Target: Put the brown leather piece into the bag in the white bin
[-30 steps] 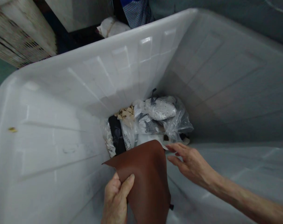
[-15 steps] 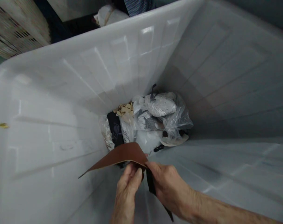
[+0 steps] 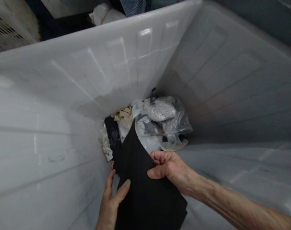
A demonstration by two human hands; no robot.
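A dark sheet (image 3: 145,191) of stiff, black-looking material is held inside a large white plastic bin (image 3: 64,95), low in the picture and close to the camera. The sheet is gripped by both hands. The left hand (image 3: 110,204) is laid against the sheet's left edge, with the thumb (image 3: 122,188) pressed on the front face and the other fingers spread behind or along the edge; the hold is loose rather than clenched. The right hand (image 3: 168,167) is closed on the sheet's upper right edge, the fingers (image 3: 160,156) curled over it and the thumb pressed against the face, so that the edge is pinched firmly. The right forearm (image 3: 232,204) is stretched in from the lower right corner.

The sheet is tilted, its upper corner pointing toward the bottom of the bin, where a heap of things is seen. Clear plastic bags (image 3: 169,118) with white and grey contents are piled there, beside some beige scraps (image 3: 122,113) and a black bag (image 3: 112,137) at the left of the heap. Part of the heap is covered by the sheet's upper corner.

Beyond the bin's far rim, a white bundle (image 3: 104,14) and a piece of blue checked cloth (image 3: 133,6) are visible, and a pale slatted crate (image 3: 8,25) is seen at the upper left.
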